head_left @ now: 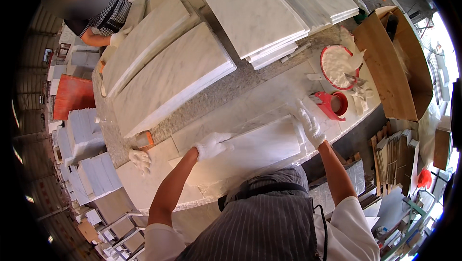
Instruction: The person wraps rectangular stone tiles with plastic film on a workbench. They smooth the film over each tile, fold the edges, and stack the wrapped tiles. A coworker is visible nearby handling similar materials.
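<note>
In front of me on the work table lies a pale marble slab [262,145], its long side roughly along the table's near edge. My left hand [211,146], in a white knitted glove, rests on the slab's upper left part with its fingers stretched out. Beside the slab's right end is my right hand [312,127], also gloved, its fingers extended and pointing away from me. Whether its palm touches the slab's edge, I cannot tell. Neither hand is wrapped round anything. Other marble pieces lie under and behind this slab, partly hidden by it.
Stacked marble slabs [260,13] [175,75] stand across the table's far side. At right are a red-rimmed tub of white paste [335,63], a red tape dispenser [329,105] and a cardboard box [387,83]. A loose glove [139,160] lies left. A gloved co-worker [110,15] stands far left.
</note>
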A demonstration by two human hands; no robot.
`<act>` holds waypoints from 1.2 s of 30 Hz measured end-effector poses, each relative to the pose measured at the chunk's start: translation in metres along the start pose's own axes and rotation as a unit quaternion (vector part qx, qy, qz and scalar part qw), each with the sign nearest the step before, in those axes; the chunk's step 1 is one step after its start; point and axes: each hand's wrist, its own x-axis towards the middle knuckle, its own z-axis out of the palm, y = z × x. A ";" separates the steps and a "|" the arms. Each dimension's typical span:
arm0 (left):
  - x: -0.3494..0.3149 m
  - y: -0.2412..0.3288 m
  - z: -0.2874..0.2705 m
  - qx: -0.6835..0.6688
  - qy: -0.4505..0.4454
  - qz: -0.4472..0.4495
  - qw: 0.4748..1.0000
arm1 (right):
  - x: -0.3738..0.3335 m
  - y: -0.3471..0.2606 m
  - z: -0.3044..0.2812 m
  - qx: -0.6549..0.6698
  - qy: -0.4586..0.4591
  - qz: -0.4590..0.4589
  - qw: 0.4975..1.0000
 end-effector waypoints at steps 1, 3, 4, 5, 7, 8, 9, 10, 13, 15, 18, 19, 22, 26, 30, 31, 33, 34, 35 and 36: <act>0.004 -0.002 -0.001 0.001 -0.012 -0.005 1.000 | 0.000 0.001 0.000 -0.004 0.002 -0.002 1.000; 0.009 0.007 -0.004 -0.013 -0.013 -0.020 1.000 | 0.001 0.004 0.000 -0.008 0.009 -0.003 1.000; 0.012 0.010 -0.005 -0.020 -0.013 -0.028 0.999 | 0.000 0.007 0.001 -0.006 0.011 0.000 1.000; 0.014 0.009 -0.007 -0.014 -0.016 -0.029 0.999 | 0.000 0.006 0.003 0.000 0.006 0.017 1.000; 0.019 0.004 -0.010 -0.002 -0.022 -0.032 0.999 | -0.002 0.001 0.005 0.000 0.015 0.042 0.999; 0.023 -0.007 -0.008 0.001 -0.013 -0.035 0.999 | -0.002 -0.006 0.008 0.001 0.015 0.053 0.998; 0.026 -0.019 -0.006 0.004 0.001 -0.041 0.999 | -0.001 -0.010 0.011 0.019 0.011 0.054 0.998; 0.028 -0.031 -0.002 0.006 0.016 -0.047 0.999 | -0.001 -0.013 0.011 0.036 0.006 0.056 0.998; 0.030 -0.003 -0.010 -0.003 0.010 -0.050 0.999 | 0.000 -0.008 0.018 0.066 0.015 0.043 0.997; 0.025 0.004 -0.005 0.038 0.066 -0.059 0.995 | 0.001 -0.003 0.024 0.110 0.028 0.081 0.990; 0.010 0.009 0.008 0.146 0.190 -0.032 0.970 | -0.004 -0.005 0.039 -0.013 0.028 0.087 0.996; 0.004 0.011 0.015 0.170 0.235 -0.016 0.957 | -0.007 0.000 0.041 -0.064 0.046 0.054 0.995; -0.017 0.008 0.031 0.251 0.461 0.053 0.849 | -0.007 0.026 0.047 -0.178 0.111 -0.052 0.976; -0.069 -0.017 0.032 0.181 0.629 0.002 0.756 | -0.006 0.012 0.053 -0.120 0.125 -0.040 0.984; -0.115 -0.086 0.074 0.153 0.639 -0.206 0.726 | -0.010 0.012 0.053 -0.212 0.180 -0.052 0.959; -0.122 -0.092 0.084 0.079 0.615 -0.265 0.738 | -0.011 0.007 0.054 -0.232 0.208 -0.028 0.950; -0.132 -0.098 0.103 -0.075 0.552 -0.376 0.741 | -0.021 0.007 0.051 -0.302 0.224 -0.010 0.927; -0.131 -0.104 0.110 -0.091 0.548 -0.362 0.748 | -0.025 0.006 0.051 -0.336 0.232 0.000 0.913; -0.129 -0.107 0.116 -0.108 0.546 -0.347 0.755 | -0.027 0.001 0.051 -0.330 0.204 0.022 0.921; -0.129 -0.110 0.121 -0.125 0.543 -0.332 0.761 | -0.028 -0.007 0.052 -0.324 0.175 0.044 0.929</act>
